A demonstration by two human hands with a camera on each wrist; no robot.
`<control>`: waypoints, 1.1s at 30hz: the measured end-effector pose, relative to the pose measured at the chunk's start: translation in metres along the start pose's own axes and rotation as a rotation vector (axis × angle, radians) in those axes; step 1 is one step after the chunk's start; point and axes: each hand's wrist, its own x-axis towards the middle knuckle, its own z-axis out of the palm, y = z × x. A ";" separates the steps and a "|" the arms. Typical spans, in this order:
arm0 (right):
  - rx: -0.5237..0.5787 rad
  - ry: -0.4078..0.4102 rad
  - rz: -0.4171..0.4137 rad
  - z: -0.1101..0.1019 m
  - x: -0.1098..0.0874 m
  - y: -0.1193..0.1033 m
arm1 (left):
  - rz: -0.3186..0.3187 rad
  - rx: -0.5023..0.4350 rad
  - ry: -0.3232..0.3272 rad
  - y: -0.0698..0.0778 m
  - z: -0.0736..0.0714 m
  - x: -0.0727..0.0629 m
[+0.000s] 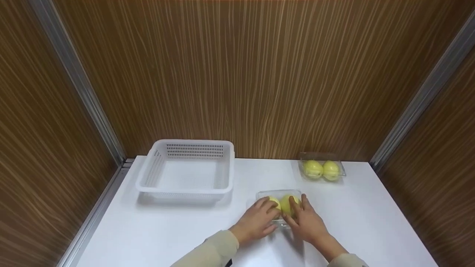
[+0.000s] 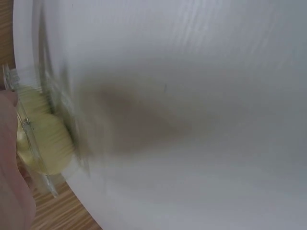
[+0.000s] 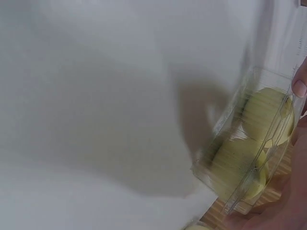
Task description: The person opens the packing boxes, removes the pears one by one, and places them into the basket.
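Note:
A clear plastic box (image 1: pixel 282 223) with two round yellow-green fruits (image 1: pixel 285 204) in it is between both hands at the front of the table. My left hand (image 1: pixel 256 218) grips its left side, fingers bent over the left fruit. On the other side my right hand (image 1: pixel 308 223) holds the box, its fingers spread beside the right fruit and its thumb at the front. The right wrist view shows the box (image 3: pixel 204 176) and fruits (image 3: pixel 268 112) close up. Motion blurs the fruits (image 2: pixel 47 143) in the left wrist view. Whether the box touches the table I cannot tell.
A white plastic basket (image 1: pixel 185 190) with slotted walls stands at the back left of the white table (image 1: pixel 167 230). Near the back right lies another clear box (image 1: pixel 343 172) holding two similar fruits (image 1: pixel 313 169). Wood-patterned panels (image 1: pixel 237 74) enclose the back and sides.

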 end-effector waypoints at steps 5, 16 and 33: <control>-0.010 -0.016 -0.013 0.000 -0.001 -0.007 | -0.002 -0.012 -0.001 -0.005 -0.003 -0.008; -0.060 -0.058 -0.062 0.005 -0.008 -0.016 | 0.005 -0.096 0.008 -0.014 -0.009 -0.029; -0.164 -0.018 -0.195 0.001 -0.008 -0.022 | 0.034 -0.050 -0.008 -0.026 -0.020 -0.038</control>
